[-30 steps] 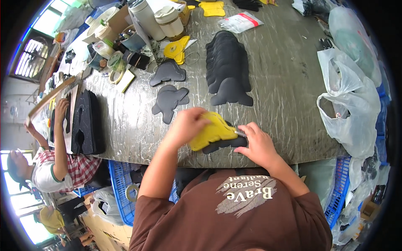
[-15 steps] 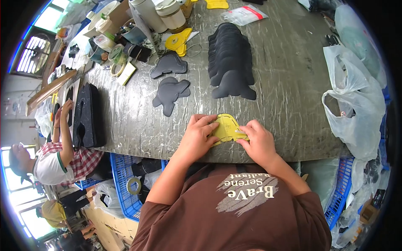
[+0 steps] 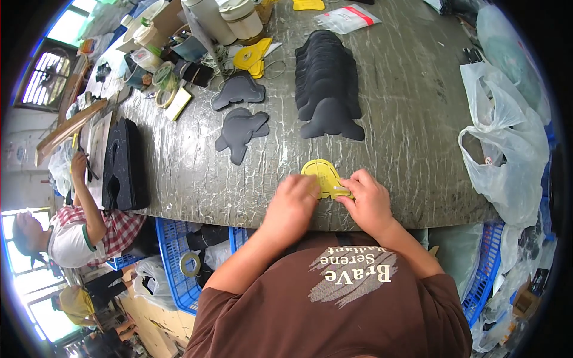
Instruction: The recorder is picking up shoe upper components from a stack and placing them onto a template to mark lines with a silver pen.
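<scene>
A flat yellow template with curved slots lies at the near edge of the table. My right hand pinches its right end between thumb and fingers. At its left side is my left hand, fingers smeared by motion, so their grip does not show. Beyond the template, a long overlapping row of black shaped pieces stretches away from me. To its left are more black pieces: a cap-shaped one and a small pile. Whether anything lies under the template is hidden.
Tubs, cups and tape crowd the far left, near another yellow template. A black foam block stands at the left edge, beside a co-worker. White plastic bags hang at the right. Blue baskets sit below the table edge.
My left hand has shifted slightly down and its fingers have drawn back across the template's left part. My right hand stays on the right end. The co-worker's arm has moved.
</scene>
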Tool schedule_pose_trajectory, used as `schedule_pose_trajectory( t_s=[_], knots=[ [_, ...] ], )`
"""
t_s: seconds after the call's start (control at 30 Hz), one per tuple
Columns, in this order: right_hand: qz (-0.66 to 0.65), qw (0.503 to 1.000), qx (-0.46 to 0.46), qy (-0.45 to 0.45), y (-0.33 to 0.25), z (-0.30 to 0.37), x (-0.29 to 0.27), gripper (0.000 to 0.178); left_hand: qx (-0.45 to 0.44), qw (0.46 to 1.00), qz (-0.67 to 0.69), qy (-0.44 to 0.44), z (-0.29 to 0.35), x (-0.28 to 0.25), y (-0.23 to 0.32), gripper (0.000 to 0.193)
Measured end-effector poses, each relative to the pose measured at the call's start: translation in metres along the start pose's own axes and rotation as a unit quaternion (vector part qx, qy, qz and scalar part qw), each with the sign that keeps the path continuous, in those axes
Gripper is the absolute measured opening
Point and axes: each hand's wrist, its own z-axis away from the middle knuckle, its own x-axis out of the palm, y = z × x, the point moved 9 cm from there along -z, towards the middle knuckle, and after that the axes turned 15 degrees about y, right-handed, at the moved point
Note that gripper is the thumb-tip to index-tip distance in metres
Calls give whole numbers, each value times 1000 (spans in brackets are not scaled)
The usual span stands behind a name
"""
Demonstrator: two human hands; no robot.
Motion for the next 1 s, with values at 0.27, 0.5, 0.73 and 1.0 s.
schedule_pose_trajectory(
  t_s=[0.27,0.5,0.73,1.0],
  knots=[
    [-4,1000,-11,13,0,1,0,33,12,991,-107,-82,26,30,36,50],
    [-1,1000,2,5,0,0,3,34,15,991,-115,-60,32,35,35,52],
    [2,1000,-7,11,-1,-1,2,34,10,992,-113,-59,32,34,36,52],
    [-14,1000,-21,-4,-7,-7,-1,26,36,992,-109,-57,30,37,38,52]
  ],
)
